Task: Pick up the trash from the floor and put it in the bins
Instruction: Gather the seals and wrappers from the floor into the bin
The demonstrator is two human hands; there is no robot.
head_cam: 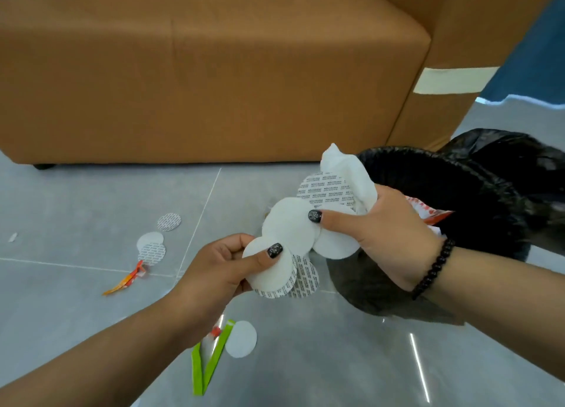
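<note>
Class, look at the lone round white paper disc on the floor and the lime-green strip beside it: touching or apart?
Cannot tell. In the head view the white disc lies right against the green strip, but no gap or contact is plain.

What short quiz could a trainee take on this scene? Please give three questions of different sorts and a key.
1. True or false: the left hand holds white round seals.
2. Which lies nearest the green strip on the floor?
A. a loose white disc
B. a glass bottle
C. a metal spoon
3. Fill in: the right hand, which grips a crumpled tissue and more seals, is beside the bin lined with a ____ bag.

Key: 1 true; 2 A; 3 black.
</note>
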